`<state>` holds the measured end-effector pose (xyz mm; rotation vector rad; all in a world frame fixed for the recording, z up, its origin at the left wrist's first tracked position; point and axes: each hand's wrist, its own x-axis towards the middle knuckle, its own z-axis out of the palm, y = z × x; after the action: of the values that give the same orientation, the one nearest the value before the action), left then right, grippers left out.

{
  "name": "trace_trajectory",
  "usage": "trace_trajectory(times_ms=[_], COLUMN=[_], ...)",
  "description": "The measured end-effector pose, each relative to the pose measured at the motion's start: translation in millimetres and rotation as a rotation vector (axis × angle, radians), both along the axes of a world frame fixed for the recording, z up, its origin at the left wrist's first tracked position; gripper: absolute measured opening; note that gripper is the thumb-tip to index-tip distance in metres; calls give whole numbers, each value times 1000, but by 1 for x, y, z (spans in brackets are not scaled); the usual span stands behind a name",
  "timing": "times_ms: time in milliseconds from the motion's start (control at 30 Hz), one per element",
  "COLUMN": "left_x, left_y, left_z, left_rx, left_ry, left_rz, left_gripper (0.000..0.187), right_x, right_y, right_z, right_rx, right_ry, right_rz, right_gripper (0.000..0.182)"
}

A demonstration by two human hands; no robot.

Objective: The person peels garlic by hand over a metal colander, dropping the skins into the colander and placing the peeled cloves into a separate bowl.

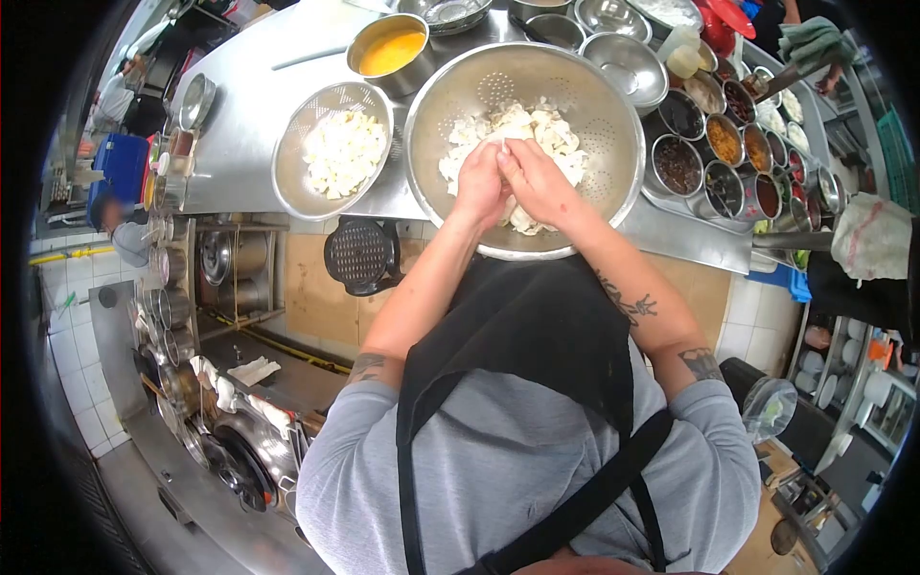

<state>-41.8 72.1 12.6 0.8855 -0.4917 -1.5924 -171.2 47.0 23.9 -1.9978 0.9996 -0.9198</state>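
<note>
My left hand (pixel 481 182) and my right hand (pixel 539 184) are pressed together, palms facing, over the large perforated metal colander (pixel 618 144). Their fingers are closed against each other, and whatever lies between the palms is hidden. Beneath and around them in the colander is a heap of pale, ragged pieces (pixel 565 144) that look like torn mushrooms. Left of it stands a smaller colander (pixel 287 172) with whitish-yellow chopped pieces (pixel 343 153). Behind that is a metal pot (pixel 414 77) containing orange-yellow liquid (pixel 391 52).
Empty metal bowls (pixel 625 69) stand behind the colander at right. Several tins of sauces and toppings (pixel 678 165) crowd the right side of the steel table (pixel 244 125). A black perforated stool (pixel 361 254) is below the table edge. Another person (pixel 125 235) is at far left.
</note>
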Motion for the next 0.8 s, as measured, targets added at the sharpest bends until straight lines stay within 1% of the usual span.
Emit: trace_trajectory(times_ms=[67, 133, 167, 233, 267, 333, 367, 433, 533, 633, 667, 700, 733, 767, 800], left_x=[2, -1, 3, 11, 11, 9, 10, 14, 10, 8, 8, 8, 7, 6, 2], left_y=[-3, -4, -4, -3, -3, -3, -2, 0, 4, 7, 5, 1, 0, 0, 2], left_z=[-9, 2, 6, 12, 13, 14, 16, 22, 10, 12, 0, -23, -28, -33, -30], left_rx=[20, 80, 111, 170, 164, 154, 164, 186, 92, 99, 60, 21, -19, -31, -44], left_ry=[10, -4, 10, 41, 33, 16, -66, -228, -477, -585, -697, -808, -919, -935, -950], left_rz=[37, 114, 68, -22, -23, -27, -62, -134, -233, -303, -296, -289, -279, -267, -255], left_gripper=[19, 23, 24, 28, 30, 33, 33, 32, 32, 28, 30, 32, 35, 35, 35], right_x=[-2, -1, 0, -6, -9, -7, -7, -11, -15, -16, -17, -17, -15, -13, -13], right_y=[7, 11, 11, 1, -3, -7, -7, -6, -9, -14, -15, -13, -10, -8, -7], right_z=[7, 6, 6, 6, 6, -7, -13, -10, -18, -31, -35, -34, -30, -28, -27], right_rx=[0, -64, -97, 80, 170, 351, 442, 463, 458, 459, 465, 416, 366, 315, 315], right_ry=[73, 32, 11, 58, 82, -147, -262, -175, -94, -69, -65, -7, 51, 107, 73], right_rz=[11, -19, -32, 2, 18, 50, 63, 64, 40, 40, 44, 12, -18, -49, -69], right_gripper=[41, 37, 35, 32, 31, 31, 31, 27, 25, 26, 27, 27, 27, 27, 28])
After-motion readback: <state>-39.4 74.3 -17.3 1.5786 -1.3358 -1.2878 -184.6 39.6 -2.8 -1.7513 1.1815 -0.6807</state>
